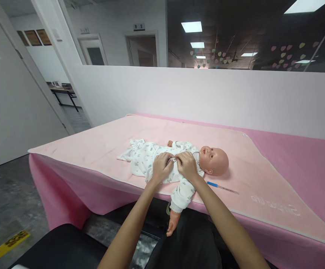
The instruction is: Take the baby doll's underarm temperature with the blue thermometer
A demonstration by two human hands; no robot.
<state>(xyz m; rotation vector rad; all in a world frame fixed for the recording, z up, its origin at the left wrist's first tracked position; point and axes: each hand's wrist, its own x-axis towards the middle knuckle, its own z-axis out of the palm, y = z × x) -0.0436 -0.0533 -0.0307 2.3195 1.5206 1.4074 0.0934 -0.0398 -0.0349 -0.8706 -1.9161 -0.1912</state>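
A baby doll (217, 161) lies on its back, head to the right and legs to the left. It wears a white printed long-sleeved outfit (142, 158). Over the doll's chest, my left hand (161, 166) is closed, pinching the front of the outfit. My right hand (187, 164) pinches the cloth just beside it, fingertips almost meeting the left ones. A small bunched bit of cloth shows between them; whether it is a tie or a fastener I cannot tell. One doll arm (174, 220) hangs over the table's near edge.
Close to the doll's head lies a thin clear stick with a blue end (222, 187), perhaps a thermometer. A pale pink mat (95, 144) covers the table over a darker pink cloth (313, 160). Behind stands a white half wall (185, 97). A black seat (64, 248) is at lower left.
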